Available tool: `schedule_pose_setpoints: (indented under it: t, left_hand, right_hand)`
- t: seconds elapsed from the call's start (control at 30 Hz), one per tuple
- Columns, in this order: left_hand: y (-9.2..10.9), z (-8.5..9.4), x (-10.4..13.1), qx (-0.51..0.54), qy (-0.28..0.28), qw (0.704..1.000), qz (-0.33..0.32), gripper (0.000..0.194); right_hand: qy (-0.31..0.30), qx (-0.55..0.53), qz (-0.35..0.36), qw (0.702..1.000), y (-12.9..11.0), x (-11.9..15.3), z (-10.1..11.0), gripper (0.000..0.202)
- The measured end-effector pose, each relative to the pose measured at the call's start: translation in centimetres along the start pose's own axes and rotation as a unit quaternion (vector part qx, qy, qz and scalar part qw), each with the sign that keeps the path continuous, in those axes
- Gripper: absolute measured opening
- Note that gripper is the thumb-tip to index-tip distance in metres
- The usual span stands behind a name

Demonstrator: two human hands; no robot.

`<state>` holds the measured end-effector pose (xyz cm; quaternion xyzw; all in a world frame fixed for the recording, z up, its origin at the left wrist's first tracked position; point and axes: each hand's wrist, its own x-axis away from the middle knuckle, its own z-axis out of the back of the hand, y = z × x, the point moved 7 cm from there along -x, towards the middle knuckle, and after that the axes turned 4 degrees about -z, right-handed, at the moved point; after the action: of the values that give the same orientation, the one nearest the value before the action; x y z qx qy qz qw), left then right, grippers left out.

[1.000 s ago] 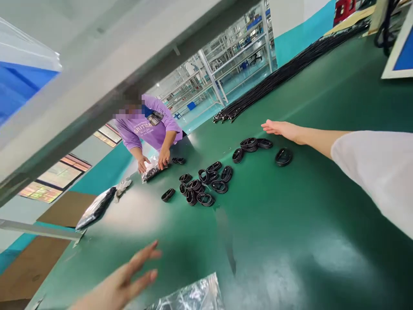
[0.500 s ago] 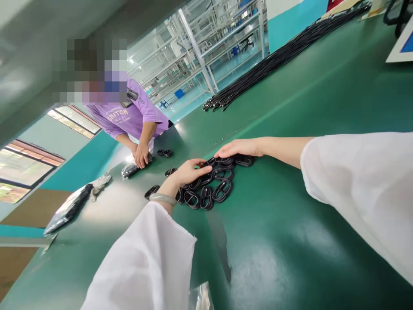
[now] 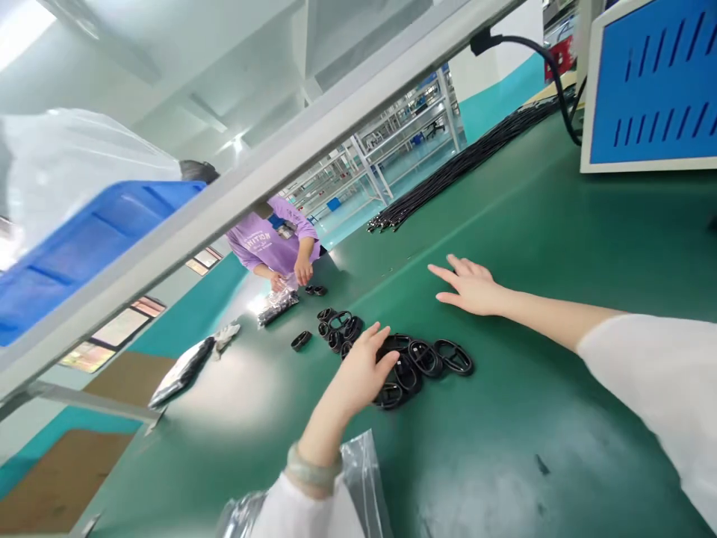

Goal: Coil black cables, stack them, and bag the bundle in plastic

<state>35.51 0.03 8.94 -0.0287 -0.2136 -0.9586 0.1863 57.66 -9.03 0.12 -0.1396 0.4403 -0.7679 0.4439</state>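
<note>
Several coiled black cables (image 3: 426,359) lie in a loose cluster on the green tabletop (image 3: 476,441). My left hand (image 3: 364,366), with a pale bangle on the wrist, rests over the left part of this cluster and hides some coils. Its fingers are spread; I cannot tell whether the palm touches the cables. Beyond the cluster, my right hand (image 3: 467,288) is open above the table, fingers apart and holding nothing. A single coil (image 3: 301,341) lies apart to the left. Under my left forearm is a clear plastic bag (image 3: 367,478).
Across the table, a person in a purple shirt (image 3: 274,243) handles a bag of black items (image 3: 277,305). Long black cables (image 3: 464,161) lie along the far edge. A blue vented box (image 3: 655,90) stands right. A metal beam (image 3: 252,194) crosses overhead, beside a blue bin (image 3: 106,239).
My right hand has lifted off the coils and moved away to the right, its fingers spreading. My left hand stays at the cluster. The view has tilted up, showing the beam and blue box.
</note>
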Motion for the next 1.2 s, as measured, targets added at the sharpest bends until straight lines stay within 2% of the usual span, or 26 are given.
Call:
schedule_pose_setpoints:
  t: [0.03, 0.1, 0.13, 0.2, 0.27, 0.33, 0.37, 0.4, 0.47, 0.5, 0.6, 0.67, 0.7, 0.77, 0.83, 0.87, 0.93, 1.1, 1.2]
  left_hand:
    - [1.2, -1.0, 2.1, 0.010, 0.024, 0.999, 0.029, 0.057]
    - [3.4, -4.7, 6.4, 0.048, 0.031, 0.995, 0.087, 0.062]
    - [4.0, -7.2, 8.5, 0.153, 0.026, 0.980, 0.125, 0.070]
    - [5.0, -11.8, 11.8, 0.329, 0.036, 0.927, 0.177, 0.087]
    - [4.6, -14.6, 13.9, 0.440, 0.074, 0.861, 0.245, 0.092]
    - [4.3, -14.3, 14.2, 0.539, 0.142, 0.800, 0.220, 0.084]
    - [4.2, -13.4, 13.9, 0.593, 0.163, 0.768, 0.179, 0.078]
    - [4.3, -12.3, 13.5, 0.641, 0.169, 0.737, 0.132, 0.072]
    - [4.7, -10.8, 13.0, 0.706, 0.130, 0.693, 0.067, 0.059]
    - [4.9, -10.5, 12.9, 0.720, 0.100, 0.684, 0.053, 0.054]
    - [5.2, -11.0, 13.2, 0.731, 0.041, 0.680, 0.047, 0.055]
    - [5.2, -11.6, 13.5, 0.736, 0.046, 0.674, 0.050, 0.065]
    - [5.1, -11.9, 13.6, 0.737, 0.056, 0.671, 0.057, 0.071]
    - [4.7, -12.2, 13.6, 0.735, 0.081, 0.668, 0.083, 0.078]
    - [4.2, -12.4, 13.5, 0.724, 0.097, 0.674, 0.113, 0.077]
    - [3.9, -12.4, 13.5, 0.718, 0.101, 0.678, 0.122, 0.075]
    - [3.6, -12.5, 13.2, 0.709, 0.104, 0.687, 0.118, 0.070]
    - [3.7, -13.2, 12.5, 0.708, 0.066, 0.702, 0.045, 0.064]
    - [3.2, -13.5, 12.6, 0.695, 0.071, 0.714, 0.050, 0.063]
  right_hand:
    - [0.028, 0.005, -0.020, 0.999, 1.0, -0.4, 0.3, 0.049]
    - [0.061, 0.001, -0.033, 0.998, 1.8, -0.6, 0.4, 0.040]
    - [0.067, -0.009, -0.026, 0.997, 1.4, -0.1, 0.2, 0.036]
    - [0.065, -0.040, 0.008, 0.997, -0.5, 2.0, -0.5, 0.037]
    - [0.043, -0.083, 0.061, 0.994, -3.7, 5.9, -1.4, 0.052]
    - [-0.010, -0.132, 0.128, 0.983, -7.5, 10.7, -2.8, 0.070]
    - [-0.067, -0.202, 0.165, 0.963, -9.3, 13.2, -3.8, 0.081]
    - [-0.109, -0.253, 0.168, 0.947, -10.6, 15.4, -4.7, 0.087]
    - [-0.168, -0.296, 0.157, 0.927, -12.1, 18.5, -6.5, 0.094]
    - [-0.179, -0.302, 0.139, 0.926, -12.2, 19.4, -7.2, 0.096]
    - [-0.201, -0.294, 0.107, 0.928, -11.7, 20.2, -8.2, 0.102]
    - [-0.206, -0.285, 0.128, 0.927, -11.5, 20.2, -7.8, 0.104]
    - [-0.199, -0.281, 0.148, 0.927, -11.5, 20.1, -7.2, 0.096]
    - [-0.163, -0.263, 0.174, 0.935, -11.4, 20.0, -5.8, 0.058]
    - [-0.131, -0.225, 0.182, 0.948, -11.5, 19.9, -4.7, 0.015]
    - [-0.123, -0.205, 0.186, 0.953, -11.6, 20.0, -4.4, 0.006]
    - [-0.127, -0.177, 0.199, 0.956, -12.0, 20.1, -4.4, 0.009]
    - [-0.117, -0.155, 0.193, 0.962, -12.0, 19.9, -4.9, 0.017]
    - [-0.108, -0.147, 0.249, 0.951, -12.5, 20.2, -4.8, 0.014]
